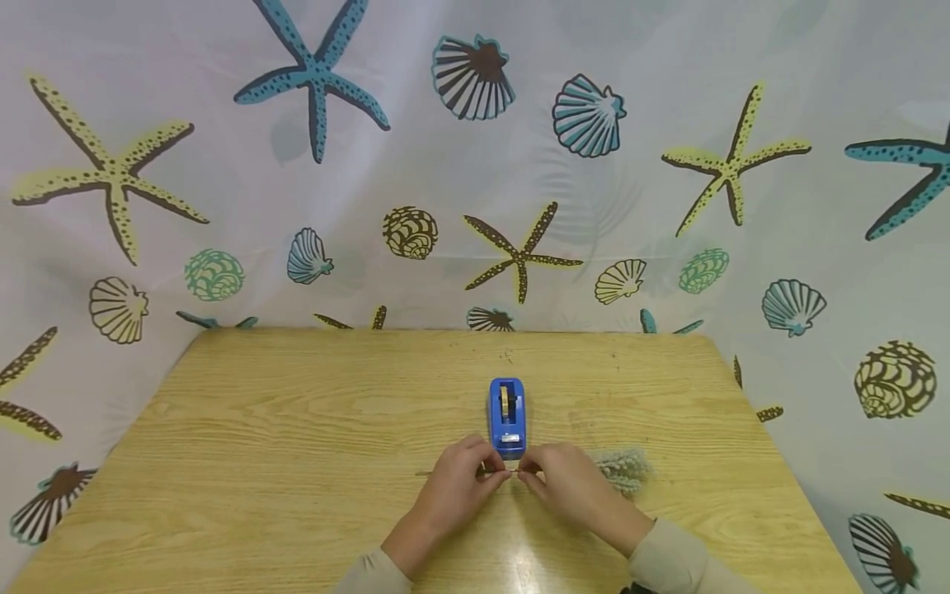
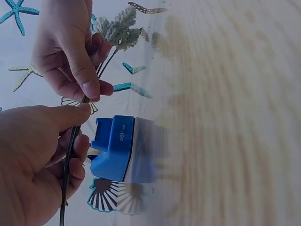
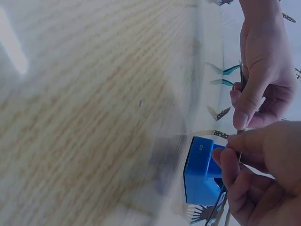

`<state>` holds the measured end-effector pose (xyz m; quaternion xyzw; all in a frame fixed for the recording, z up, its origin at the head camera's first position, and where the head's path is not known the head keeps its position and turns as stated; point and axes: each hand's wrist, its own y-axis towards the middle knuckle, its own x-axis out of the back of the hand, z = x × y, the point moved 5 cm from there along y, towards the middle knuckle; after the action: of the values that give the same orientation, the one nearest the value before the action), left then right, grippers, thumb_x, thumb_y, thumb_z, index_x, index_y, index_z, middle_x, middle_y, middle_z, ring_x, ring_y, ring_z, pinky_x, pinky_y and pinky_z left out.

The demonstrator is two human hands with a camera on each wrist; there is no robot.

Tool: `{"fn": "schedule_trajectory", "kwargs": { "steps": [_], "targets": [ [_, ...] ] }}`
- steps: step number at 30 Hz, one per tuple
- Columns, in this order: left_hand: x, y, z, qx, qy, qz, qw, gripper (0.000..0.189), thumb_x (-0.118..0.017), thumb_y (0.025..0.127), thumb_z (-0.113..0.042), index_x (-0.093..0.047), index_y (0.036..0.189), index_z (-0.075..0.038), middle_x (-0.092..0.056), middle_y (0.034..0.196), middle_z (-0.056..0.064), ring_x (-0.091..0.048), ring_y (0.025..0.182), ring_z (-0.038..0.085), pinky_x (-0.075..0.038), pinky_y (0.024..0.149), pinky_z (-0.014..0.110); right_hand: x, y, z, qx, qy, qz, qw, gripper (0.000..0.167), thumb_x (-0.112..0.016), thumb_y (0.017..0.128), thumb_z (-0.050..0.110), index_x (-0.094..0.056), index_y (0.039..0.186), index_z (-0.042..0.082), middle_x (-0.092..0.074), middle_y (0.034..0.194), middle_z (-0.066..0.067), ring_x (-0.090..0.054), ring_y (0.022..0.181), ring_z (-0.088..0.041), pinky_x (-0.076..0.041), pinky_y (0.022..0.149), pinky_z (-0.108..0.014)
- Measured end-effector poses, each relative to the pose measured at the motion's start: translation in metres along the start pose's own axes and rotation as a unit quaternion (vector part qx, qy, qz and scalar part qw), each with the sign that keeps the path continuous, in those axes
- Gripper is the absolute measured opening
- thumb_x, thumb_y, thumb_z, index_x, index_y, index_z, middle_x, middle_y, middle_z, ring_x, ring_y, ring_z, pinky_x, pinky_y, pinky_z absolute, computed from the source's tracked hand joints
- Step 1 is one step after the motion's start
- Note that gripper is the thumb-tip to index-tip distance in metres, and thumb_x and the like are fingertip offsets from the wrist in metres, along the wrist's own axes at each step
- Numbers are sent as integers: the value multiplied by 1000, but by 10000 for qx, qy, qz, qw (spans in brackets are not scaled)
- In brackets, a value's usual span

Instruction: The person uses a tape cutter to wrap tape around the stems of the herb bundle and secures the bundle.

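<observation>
A bunch of pale grey-green flowers (image 1: 625,470), perhaps dried or artificial, lies to the right of my right hand (image 1: 566,480). Its thin dark stems (image 2: 66,186) run sideways through both hands. My left hand (image 1: 460,478) pinches the stems between thumb and fingers, with their ends sticking out on the left. Close beside it, the right hand pinches the same stems nearer the flower heads (image 2: 118,30). The fingertips of the two hands almost meet. Just beyond them stands a blue tape dispenser (image 1: 508,452), holding a small roll of tape (image 1: 505,402).
The wooden table (image 1: 312,412) extends around the hands on both sides. A white curtain (image 1: 416,165) printed with starfish and shells hangs behind its far edge and along the sides.
</observation>
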<state>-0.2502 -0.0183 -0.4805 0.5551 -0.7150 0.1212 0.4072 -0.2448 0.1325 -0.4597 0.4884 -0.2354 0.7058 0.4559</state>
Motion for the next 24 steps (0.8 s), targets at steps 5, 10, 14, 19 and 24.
{"fn": "schedule_trajectory", "kwargs": {
  "steps": [5,10,14,19,24],
  "targets": [
    [3,0,-3,-200,-102,-157,9996,14,-80,84,-12,-69,76,-13,-59,81,-5,-57,72,9,-50,64,16,1,0,1,61,145,-6,9999,16,-66,97,23,-77,100,12,-73,90,2,-65,78,-7,-53,68,-22],
    [4,-1,-5,-278,-276,-255,9989,14,-81,82,-8,-69,75,-11,-59,82,-3,-62,75,14,-54,66,18,3,1,0,7,321,-149,9994,16,-68,95,24,-79,96,12,-70,84,3,-58,70,-2,-48,62,-18],
    [3,0,-3,-152,-397,-163,9990,12,-80,83,-8,-69,80,-10,-60,86,-2,-64,80,13,-57,71,20,4,2,-1,-54,399,-206,9990,14,-70,94,23,-80,94,12,-70,84,4,-61,72,-4,-50,64,-19],
    [3,2,-2,1,-348,2,9994,6,-76,89,-16,-73,87,-12,-64,86,-3,-62,79,9,-54,70,20,4,2,-4,-65,262,-362,9990,12,-72,93,23,-79,93,15,-69,84,6,-62,74,-5,-50,65,-20],
    [4,4,-2,-19,-276,61,9996,7,-73,91,-17,-76,87,-12,-66,81,-6,-54,73,3,-48,66,18,3,1,-4,42,203,-551,9983,9,-73,92,22,-80,92,16,-69,83,7,-61,72,-3,-49,63,-19]
  ]
}}
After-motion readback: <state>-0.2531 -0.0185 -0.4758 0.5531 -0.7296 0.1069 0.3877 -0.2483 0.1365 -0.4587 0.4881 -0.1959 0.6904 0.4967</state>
